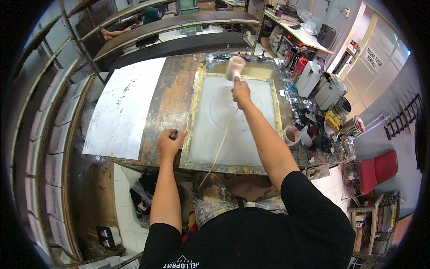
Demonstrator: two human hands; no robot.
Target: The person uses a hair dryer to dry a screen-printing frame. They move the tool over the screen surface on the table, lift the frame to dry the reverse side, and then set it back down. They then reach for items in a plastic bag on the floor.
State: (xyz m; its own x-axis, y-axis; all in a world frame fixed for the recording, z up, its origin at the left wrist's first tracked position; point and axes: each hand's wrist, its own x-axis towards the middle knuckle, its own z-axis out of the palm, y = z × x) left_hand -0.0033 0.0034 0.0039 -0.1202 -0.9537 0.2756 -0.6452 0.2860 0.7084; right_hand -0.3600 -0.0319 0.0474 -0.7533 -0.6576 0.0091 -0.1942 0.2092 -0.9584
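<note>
From where I stand, the person's right hand [242, 95] is wrapped snugly around the handle of a pale, dryer-shaped tool [234, 68], its fingers closed and the knuckles up. The tool's wide head is blurred; it is up over the far end of a framed screen [199, 154], toward the far edge of the table [168, 96]. A thin pale cord [221, 144] runs back from that hand, across the screen and past the table's near edge.

The left hand [169, 144] is beside the frame's left border, closer to the near edge. Its fingers are half curled and the thumb sticks out toward the border; I can't tell whether they touch. Something dark shows at the fingertips, and I can't make out whether it is a held object or a stain.

The screen has a yellowish border and a greyish mesh with a faint round outline on it. A large white sheet [127, 105] with dark smudges covers the table's left side and overhangs its left edge. Just beside the frame's right border is a whitish cup [292, 135], and tins [341, 107] crowd the right edge.
</note>
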